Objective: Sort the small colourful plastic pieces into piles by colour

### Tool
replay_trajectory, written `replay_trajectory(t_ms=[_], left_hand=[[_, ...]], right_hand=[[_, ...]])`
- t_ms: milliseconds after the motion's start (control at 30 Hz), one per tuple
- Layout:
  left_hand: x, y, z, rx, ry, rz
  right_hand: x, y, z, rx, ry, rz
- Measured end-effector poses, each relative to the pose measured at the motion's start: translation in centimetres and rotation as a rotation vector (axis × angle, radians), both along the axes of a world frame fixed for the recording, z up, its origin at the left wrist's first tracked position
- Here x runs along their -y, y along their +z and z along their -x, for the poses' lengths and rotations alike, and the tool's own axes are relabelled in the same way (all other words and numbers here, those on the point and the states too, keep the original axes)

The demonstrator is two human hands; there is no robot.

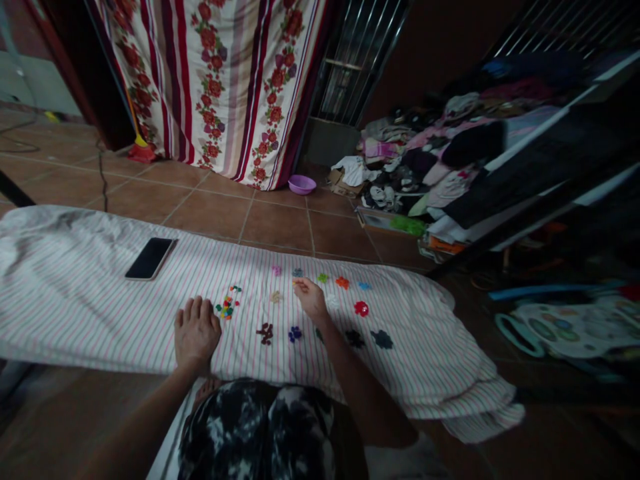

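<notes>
My left hand (197, 330) lies flat, fingers stretched out, on the striped cloth beside a loose pile of mixed coloured small pieces (228, 305). My right hand (311, 300) is pinched just below a grey cluster (297, 273); a yellowish speck shows at its fingertips, too small to name. Small pieces lie grouped by colour around it: pink (277, 271), green (323, 277), orange (342, 283), light blue (365, 285), beige (275, 297), red (361, 308), brown (265, 333), dark blue (295, 333), black (355, 339) and dark grey (382, 339). My right forearm partly covers another dark cluster.
The striped cloth (90, 300) covers a long low surface, with a phone (151, 259) at its left. Beyond are a floral curtain (215, 87), a purple basin (302, 185) and a heap of clothes (430, 153). A baby walker-like object (575, 327) stands at the right.
</notes>
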State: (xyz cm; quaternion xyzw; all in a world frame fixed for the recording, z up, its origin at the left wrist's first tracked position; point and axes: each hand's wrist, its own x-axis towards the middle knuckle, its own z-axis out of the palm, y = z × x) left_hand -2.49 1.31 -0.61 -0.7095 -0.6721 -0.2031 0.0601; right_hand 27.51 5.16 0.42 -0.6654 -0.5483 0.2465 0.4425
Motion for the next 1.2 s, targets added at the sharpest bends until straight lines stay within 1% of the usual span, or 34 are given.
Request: replay_trajectory(t_ms=[100, 167, 300, 433, 667, 833, 967, 1200], left_hand=[[-0.1, -0.1, 0.0, -0.003, -0.001, 0.0], [-0.1, 0.0, 0.0, -0.009, 0.0, -0.002], [0.0, 0.1, -0.1, -0.006, 0.009, 0.008], [0.0, 0.3, -0.2, 0.005, 0.011, 0.006], [-0.1, 0.2, -0.1, -0.015, 0.0, 0.005], [0.0, 0.3, -0.1, -0.001, -0.004, 0.019], [0.0, 0.4, -0.2, 0.004, 0.001, 0.02], [0.0, 0.1, -0.1, 0.018, -0.001, 0.016]], right_hand=[[0.4, 1.1, -2.7, 0.089, -0.129, 0.073], [0.6, 1.7, -4.0, 0.209, -0.167, 0.143], [0.9, 2.4, -5.1, 0.484, -0.148, 0.259], [0.9, 2.5, -5.0, 0.625, -0.137, 0.334], [0.7, 2.2, -4.0, 0.624, -0.117, 0.382], [0.7, 1.8, -4.1, 0.651, -0.086, 0.347], [0.7, 1.4, -4.3, 0.65, -0.094, 0.297], [0.7, 1.4, -4.4, 0.623, -0.063, 0.313]])
